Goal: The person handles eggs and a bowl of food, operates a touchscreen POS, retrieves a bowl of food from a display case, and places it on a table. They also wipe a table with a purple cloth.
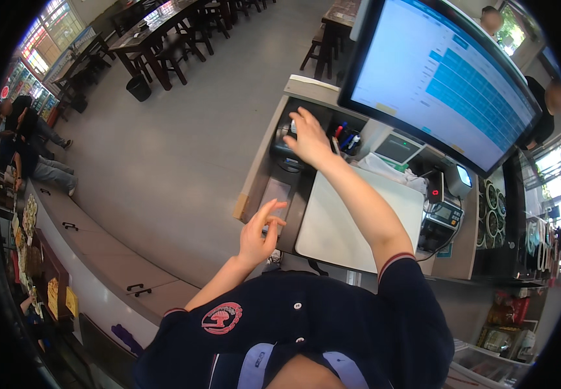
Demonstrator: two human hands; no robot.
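My right hand (308,137) is over a small black device (287,154), probably a receipt printer, with its fingers spread; whether they touch it is not clear. Beside that hand stands a holder of pens (346,138). My left hand (261,233) is lower and to the left, its fingers bent and apart with nothing between them, near a flat pale object (276,192) on the dark counter. A white board or lid (358,221) lies beneath my right forearm. Above the counter a large touch monitor (441,82) shows a blue grid.
A scale with a keypad (443,214) and a red-lit display (435,187) stand right of the board, with crumpled white plastic (387,167) behind it. Low cabinets (110,262) curve along the left. Wooden tables (149,29), stools and a black bin (138,87) are beyond; several people are around.
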